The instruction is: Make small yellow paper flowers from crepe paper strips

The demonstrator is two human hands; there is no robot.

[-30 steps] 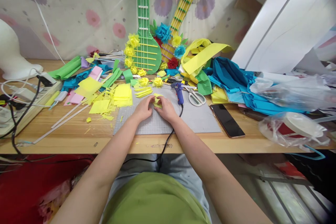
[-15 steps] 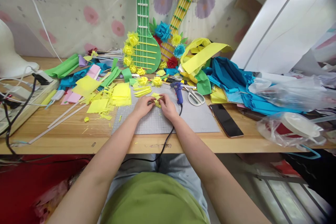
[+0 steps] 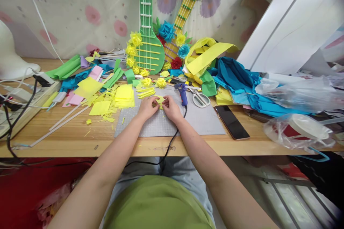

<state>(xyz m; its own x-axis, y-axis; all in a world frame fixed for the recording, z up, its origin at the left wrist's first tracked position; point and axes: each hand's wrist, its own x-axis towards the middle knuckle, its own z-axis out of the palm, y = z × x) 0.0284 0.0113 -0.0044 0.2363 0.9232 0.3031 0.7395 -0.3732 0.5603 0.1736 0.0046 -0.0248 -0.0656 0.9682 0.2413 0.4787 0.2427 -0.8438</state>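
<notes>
Between my two hands is a small piece of yellow crepe paper (image 3: 160,101), held over the grey cutting mat (image 3: 204,123). My left hand (image 3: 148,107) pinches its left side, and my right hand (image 3: 171,108) pinches the right side. Fingers hide part of the paper. Just behind my left hand lie folded yellow paper strips (image 3: 145,93). A blue glue gun (image 3: 183,94) rests right of my right hand, its black cord running under my right wrist. Scissors with pale handles (image 3: 201,100) lie beside the glue gun.
A green paper-covered instrument (image 3: 150,52) with yellow flowers leans at the back beside a yellow one (image 3: 185,7). Yellow paper squares (image 3: 124,96) are stacked at left. A phone (image 3: 231,122) lies right of the mat, near blue crepe paper (image 3: 233,78) and a bagged tape roll (image 3: 298,128).
The yellow paper between my hands now looks flatter and more spread out, where it looked folded before. Both hands stay in nearly the same place.
</notes>
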